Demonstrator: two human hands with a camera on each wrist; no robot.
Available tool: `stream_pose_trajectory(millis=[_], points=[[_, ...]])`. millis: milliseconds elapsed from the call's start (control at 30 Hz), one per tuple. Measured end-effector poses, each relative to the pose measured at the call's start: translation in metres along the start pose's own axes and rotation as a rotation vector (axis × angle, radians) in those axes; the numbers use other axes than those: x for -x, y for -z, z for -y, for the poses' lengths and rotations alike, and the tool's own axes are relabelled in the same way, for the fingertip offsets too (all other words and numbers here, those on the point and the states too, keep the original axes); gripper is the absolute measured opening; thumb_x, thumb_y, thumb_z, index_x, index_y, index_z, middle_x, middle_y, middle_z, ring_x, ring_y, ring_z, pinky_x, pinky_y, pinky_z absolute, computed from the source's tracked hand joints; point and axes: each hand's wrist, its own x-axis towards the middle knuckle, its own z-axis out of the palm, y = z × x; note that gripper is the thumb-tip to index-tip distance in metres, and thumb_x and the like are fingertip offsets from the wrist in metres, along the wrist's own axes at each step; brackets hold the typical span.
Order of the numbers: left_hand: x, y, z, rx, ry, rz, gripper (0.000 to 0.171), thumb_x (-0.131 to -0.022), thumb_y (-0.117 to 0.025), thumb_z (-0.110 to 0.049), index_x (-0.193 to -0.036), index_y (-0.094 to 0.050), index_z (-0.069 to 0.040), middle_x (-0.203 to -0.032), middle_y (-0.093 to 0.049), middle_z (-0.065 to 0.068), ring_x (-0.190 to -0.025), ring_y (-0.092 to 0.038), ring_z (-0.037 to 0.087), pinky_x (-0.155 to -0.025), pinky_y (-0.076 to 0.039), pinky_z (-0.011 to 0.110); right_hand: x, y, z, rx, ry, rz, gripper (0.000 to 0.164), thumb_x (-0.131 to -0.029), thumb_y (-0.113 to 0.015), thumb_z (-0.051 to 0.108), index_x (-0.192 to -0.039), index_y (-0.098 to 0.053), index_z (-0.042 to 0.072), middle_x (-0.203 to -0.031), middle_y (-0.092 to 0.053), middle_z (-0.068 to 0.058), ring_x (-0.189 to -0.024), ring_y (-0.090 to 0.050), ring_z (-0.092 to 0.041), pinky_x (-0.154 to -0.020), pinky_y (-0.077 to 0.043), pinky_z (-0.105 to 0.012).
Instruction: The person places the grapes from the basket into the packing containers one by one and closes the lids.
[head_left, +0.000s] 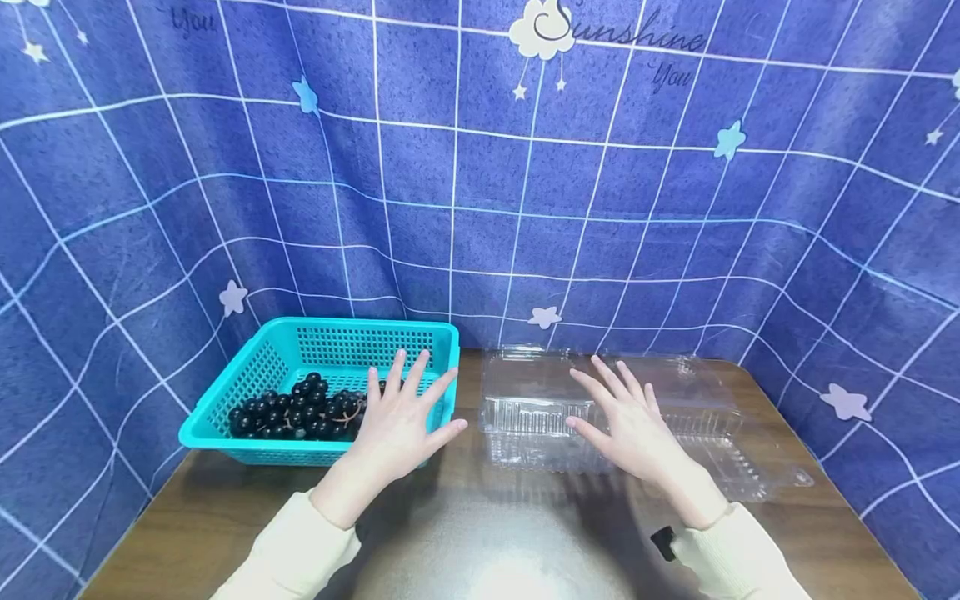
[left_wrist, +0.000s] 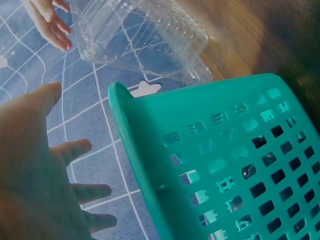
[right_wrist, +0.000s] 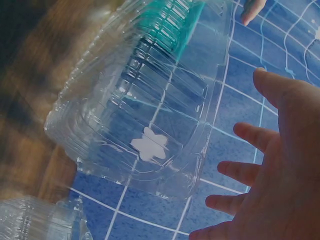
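Observation:
Dark round grapes (head_left: 296,410) on brown stems lie in a turquoise mesh basket (head_left: 318,323) at the left of the table. Fingers spread, my left hand (head_left: 395,433) hovers over the basket's right front corner and holds nothing; its wrist view has the hand beside the perforated basket wall (left_wrist: 215,115). To the right stand clear plastic clamshell boxes (head_left: 525,417), lids raised toward the back. Above the boxes, my right hand (head_left: 637,433) is held with its fingers spread and nothing in them. A clear box (right_wrist: 150,115) fills the middle of the right wrist view.
The brown wooden table (head_left: 480,517) carries everything. Behind it and at both sides hangs a blue curtain (head_left: 480,208) with white grid lines and stars. A small black piece (head_left: 663,542) shows at the right sleeve cuff (head_left: 727,550). Another clear plastic piece (right_wrist: 40,220) appears low in the right wrist view.

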Motion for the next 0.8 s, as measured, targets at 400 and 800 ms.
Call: stream_pose_trajectory(millis=[400, 800], points=[[-0.002, 0.007, 0.002, 0.008, -0.024, 0.002, 0.072, -0.084, -0.041, -0.073, -0.146, -0.031, -0.037, -0.156, -0.019, 0.009, -0.144, -0.005, 0.038, -0.105, -0.004, 0.071, -0.003, 0.009, 0.000, -0.070, -0.002, 0.006, 0.066, -0.087, -0.056, 0.055, -0.145, -0.035, 0.029, -0.156, -0.020, -0.006, -0.140, -0.015, -0.043, -0.103, -0.013, -0.072], [-0.002, 0.031, 0.022, -0.036, -0.065, -0.020, 0.073, -0.080, -0.062, -0.059, -0.143, -0.039, -0.031, -0.153, -0.025, 0.013, -0.140, -0.016, 0.042, -0.104, -0.014, 0.071, -0.011, 0.009, -0.023, -0.298, -0.047, 0.077, 0.061, -0.087, -0.065, 0.022, -0.142, -0.040, 0.012, -0.146, -0.037, -0.018, -0.128, -0.040, -0.042, -0.102, -0.033, -0.059]])
